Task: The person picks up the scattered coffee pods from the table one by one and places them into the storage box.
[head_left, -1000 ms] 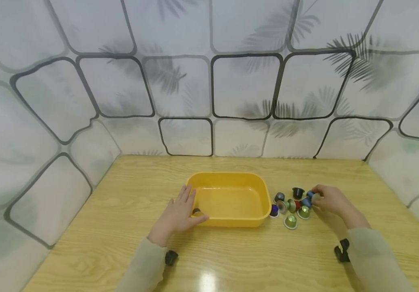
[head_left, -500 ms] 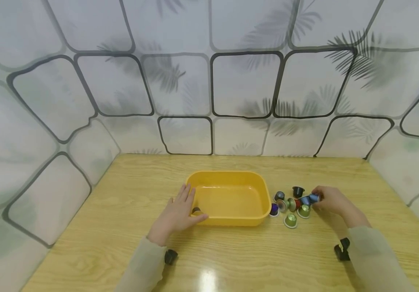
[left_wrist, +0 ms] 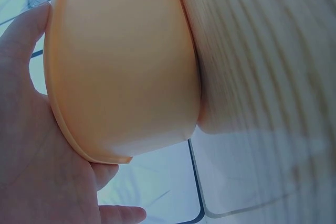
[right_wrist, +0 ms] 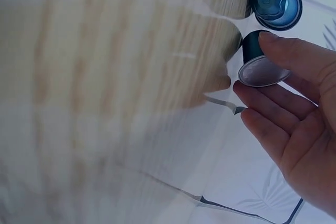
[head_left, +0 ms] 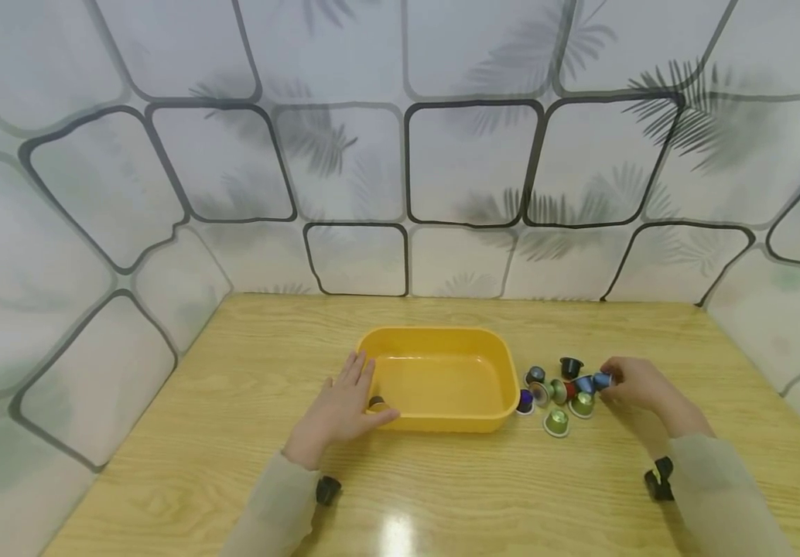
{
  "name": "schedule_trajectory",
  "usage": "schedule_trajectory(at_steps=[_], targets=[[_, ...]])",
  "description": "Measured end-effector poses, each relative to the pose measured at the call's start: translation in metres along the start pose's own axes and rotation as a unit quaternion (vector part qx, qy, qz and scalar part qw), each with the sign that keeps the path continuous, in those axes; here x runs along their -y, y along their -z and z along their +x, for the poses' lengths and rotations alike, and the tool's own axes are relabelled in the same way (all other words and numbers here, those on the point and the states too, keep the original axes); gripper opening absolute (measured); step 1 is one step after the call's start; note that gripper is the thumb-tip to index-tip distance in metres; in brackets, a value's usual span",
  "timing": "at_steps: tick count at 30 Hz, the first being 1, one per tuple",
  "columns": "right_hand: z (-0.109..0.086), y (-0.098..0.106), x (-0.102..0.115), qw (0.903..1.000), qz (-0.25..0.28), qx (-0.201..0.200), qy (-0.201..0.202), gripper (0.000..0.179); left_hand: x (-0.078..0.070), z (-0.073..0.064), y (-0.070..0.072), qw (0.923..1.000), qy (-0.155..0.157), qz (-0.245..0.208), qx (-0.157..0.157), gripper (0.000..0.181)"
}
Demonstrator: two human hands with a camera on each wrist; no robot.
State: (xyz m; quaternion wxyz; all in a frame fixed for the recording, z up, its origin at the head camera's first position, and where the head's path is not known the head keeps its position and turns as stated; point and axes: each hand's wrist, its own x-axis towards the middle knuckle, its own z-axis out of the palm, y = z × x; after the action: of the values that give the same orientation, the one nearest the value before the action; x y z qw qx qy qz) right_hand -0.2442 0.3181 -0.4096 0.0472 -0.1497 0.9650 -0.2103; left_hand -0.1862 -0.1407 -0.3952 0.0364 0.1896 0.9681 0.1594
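Note:
My left hand (head_left: 336, 411) lies with straight fingers over the left end of a yellow plastic tub (head_left: 442, 424), its thumb along the near rim. The left wrist view shows the palm against the outer rim of the tub (left_wrist: 121, 66). Inside the tub, a small dark capsule (head_left: 377, 402) is partly hidden behind that thumb. At the right, my right hand (head_left: 640, 385) pinches a blue coffee capsule (head_left: 603, 381) between thumb and fingers. Up close, the pinched capsule (right_wrist: 253, 46) is dark blue-green with its silver lid facing the fingers. Another blue capsule (head_left: 584, 384) lies beside it.
A cluster of coffee capsules sits right of the tub: a black one (head_left: 570, 367), a red one (head_left: 569, 389), a purple one (head_left: 525, 401), a green one (head_left: 556, 422) and several others. Patterned cloth (head_left: 470, 162) stands behind the wooden table (head_left: 483, 495).
My right hand has shifted slightly right, and the blue capsule has turned in its fingers so more of its side shows. The left hand and tub stay put.

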Motion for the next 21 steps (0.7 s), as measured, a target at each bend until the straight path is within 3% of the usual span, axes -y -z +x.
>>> schedule_trajectory(at_steps=[11, 21], targets=[[-0.009, 0.013, 0.009, 0.9975, -0.001, -0.062, 0.034, 0.033, 0.001, 0.001, -0.001, 1.0000, 0.001, 0.001, 0.002, 0.091], [-0.011, 0.028, 0.032, 0.9974, -0.018, -0.064, 0.028, 0.037, 0.002, 0.001, -0.001, 1.0000, 0.005, -0.001, 0.002, 0.092]])
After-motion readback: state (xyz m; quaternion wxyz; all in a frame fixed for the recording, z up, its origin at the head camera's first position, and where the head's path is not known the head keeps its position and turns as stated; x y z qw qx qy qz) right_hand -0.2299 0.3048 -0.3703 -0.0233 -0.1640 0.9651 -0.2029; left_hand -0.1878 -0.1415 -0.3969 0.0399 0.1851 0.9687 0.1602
